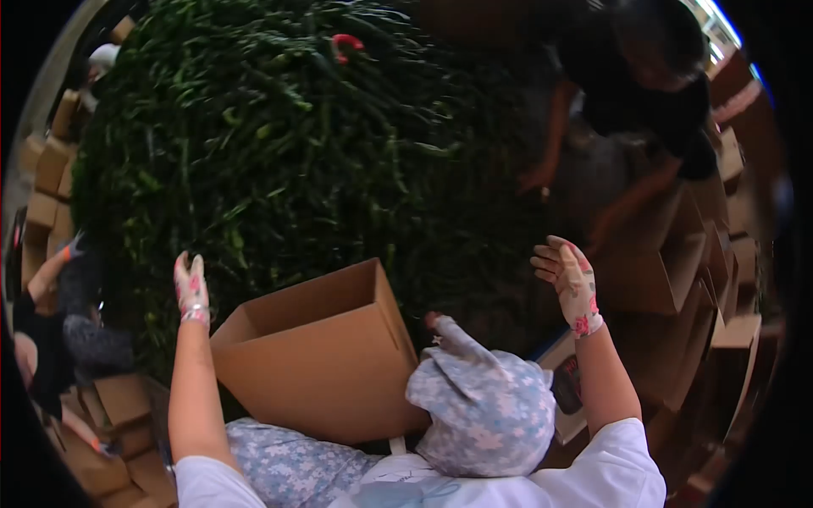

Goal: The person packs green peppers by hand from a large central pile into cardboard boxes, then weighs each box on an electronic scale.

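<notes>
My left hand (192, 288), in a pale glove with pink flowers, is raised at the left of an open cardboard box (318, 372). Its fingers point up and are apart, with nothing visible in them. On the other side, my right hand (569, 279) wears a matching glove and is held up, fingers stretched and palm turned inward, also without anything in it. Neither hand touches the box, which stands tilted by my legs. Beyond it rises a large heap of long green vegetables (254, 152) that look like peppers. The box's inside is mostly hidden.
A co-worker in dark clothes (652, 85) bends over the heap's right side. Another person (51, 339) works at the left edge. Cardboard boxes (123, 398) stand at left, and more cartons (669, 271) at right. A red object (345, 44) lies on the heap.
</notes>
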Demonstrator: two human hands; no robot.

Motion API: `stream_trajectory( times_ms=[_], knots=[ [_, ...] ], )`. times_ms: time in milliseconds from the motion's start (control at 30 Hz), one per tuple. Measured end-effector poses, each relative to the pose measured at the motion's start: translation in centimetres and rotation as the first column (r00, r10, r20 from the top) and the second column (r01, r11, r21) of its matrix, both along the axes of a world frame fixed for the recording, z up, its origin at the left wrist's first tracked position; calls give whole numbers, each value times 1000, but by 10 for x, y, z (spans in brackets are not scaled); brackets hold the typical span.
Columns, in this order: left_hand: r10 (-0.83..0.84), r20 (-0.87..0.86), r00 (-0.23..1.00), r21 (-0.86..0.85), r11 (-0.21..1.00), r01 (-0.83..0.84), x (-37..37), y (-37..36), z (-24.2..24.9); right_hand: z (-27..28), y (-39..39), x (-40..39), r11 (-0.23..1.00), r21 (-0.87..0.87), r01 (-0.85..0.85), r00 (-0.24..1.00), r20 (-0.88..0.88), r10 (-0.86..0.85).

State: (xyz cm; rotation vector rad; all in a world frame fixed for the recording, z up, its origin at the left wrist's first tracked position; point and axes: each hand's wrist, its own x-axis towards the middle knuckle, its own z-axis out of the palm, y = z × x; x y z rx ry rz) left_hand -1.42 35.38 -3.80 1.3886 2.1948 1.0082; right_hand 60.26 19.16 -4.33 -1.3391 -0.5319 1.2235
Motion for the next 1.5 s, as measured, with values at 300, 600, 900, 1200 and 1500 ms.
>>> stream_trajectory(
  times_ms=[300, 600, 900, 1200, 1500],
  knots=[
    [-138, -253, 958, -133, 985, 107, 9, 146, 73, 62, 405, -208, 885, 73, -461, 552, 804, 221],
    [-312, 577, 755, -76, 900, 430, 32, 252, 38, 17, 411, -278, 758, 172, -629, 751, 387, 536],
    [-553, 268, 789, -79, 804, 590, 29, 178, 43, 38, 362, -304, 648, 305, -698, 709, 428, 561],
    [-652, 23, 758, -528, 636, 563, 13, 9, 64, 34, 204, -298, 335, 185, -924, 267, 939, 216],
    [-621, 611, 491, -474, 210, 855, 7, -32, 83, 15, 111, -192, 420, 192, -887, 352, 869, 346]
  ],
)
